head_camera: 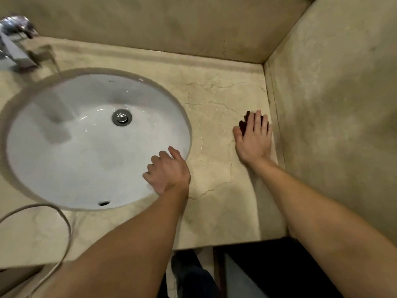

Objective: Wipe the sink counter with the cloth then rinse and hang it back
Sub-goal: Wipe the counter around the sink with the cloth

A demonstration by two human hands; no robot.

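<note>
Right hand [254, 140] palm down, fingers straight and close together, pressed flat on the dark cloth [245, 123] at right of centre in the frame. Not clenched round it, only laid on top. Little of the cloth on show: a dark ragged edge past the fingertips and in the gap between thumb and forefinger, the rest hidden under the palm. Cloth lying on the beige marble counter [214, 100], just beside the foot of the side wall [333, 104] at frame right.

Left hand [167, 171] at centre frame, resting on the lower right rim of the white oval sink [64, 147], knuckles up, fingers loosely curled toward the basin, thumb stretched along the rim. Nothing seen held in it. Well apart from the cloth.

Chrome drain plug [121, 117] in the middle of the basin, overflow slot [104, 203] low on its near wall. Blurred chrome faucet [15, 46] at upper left of the frame. Pale cord [53, 211] looped over the counter at lower left. Thin dark cracks across the marble between the two hands.
</note>
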